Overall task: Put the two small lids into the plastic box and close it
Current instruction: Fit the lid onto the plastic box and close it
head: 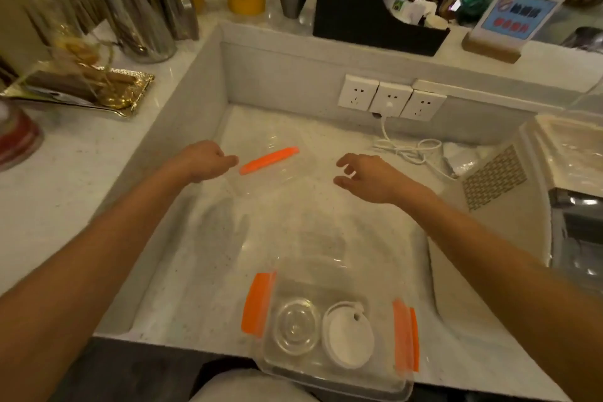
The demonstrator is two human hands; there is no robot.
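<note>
Box: the clear rectangular plastic box (332, 333) with orange side latches sat at the near edge of the pale speckled stone counter (182, 287), its near corner overhanging the edge. It was open on top.
Lids: both small lids lay inside the box, side by side on its floor; the clear round domed lid (296, 326) to the left, the white round lid with a small hole (348, 336) to the right, tilted a little against the wall.
Box cover: the clear flat box cover with an orange clip (270, 157) lay far from the box, toward the back wall; its transparent outline was hard to trace.
Left hand: the left hand (204, 160) hovered at the cover's left end, fingers curled loosely, just beside the orange clip; contact could not be told, and nothing was plainly held.
Right hand: the right hand (365, 176) hung spread, thumb and fingers apart, near the cover's right end, holding nothing.
Step in hand: judged as picking up the cover; the lids part looked done.
How to do it well: take the cover by both short ends, lift it level, bring it near and square it over the rim before pressing. Pulling the box fully onto the counter first would steady it. The side latches should stay swung outward until the cover seats.
Risk: the tilted white lid might foul the cover.
</note>
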